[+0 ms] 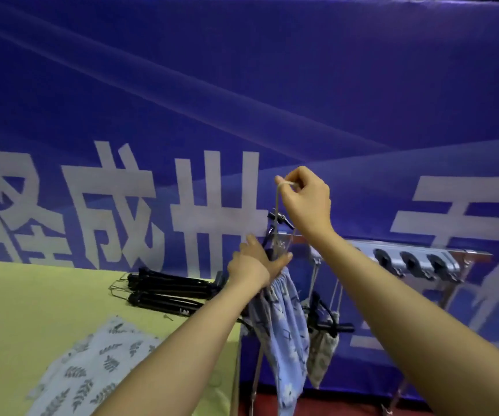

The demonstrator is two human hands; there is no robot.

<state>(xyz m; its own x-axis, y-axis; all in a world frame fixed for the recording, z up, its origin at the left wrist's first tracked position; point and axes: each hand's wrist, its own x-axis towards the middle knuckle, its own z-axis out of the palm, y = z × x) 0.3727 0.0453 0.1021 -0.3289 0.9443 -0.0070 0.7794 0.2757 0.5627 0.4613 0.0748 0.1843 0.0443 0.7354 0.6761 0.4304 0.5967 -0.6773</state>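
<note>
My right hand (306, 199) is raised and pinches the wire hook of a clothes hanger (278, 211). From the hanger's black clips hangs a pair of light blue floral shorts (287, 325). My left hand (255, 264) grips the gathered waistband of the shorts just below the clips. The shorts hang past the right edge of the table, in front of a metal clothes rack (467, 253).
A yellow-green table (32, 310) fills the lower left, bearing a pile of black clip hangers (167, 291) and a white leaf-print garment (92, 373). Another hanger with a beige patterned garment (323, 352) hangs low on the rack. A blue banner covers the wall behind.
</note>
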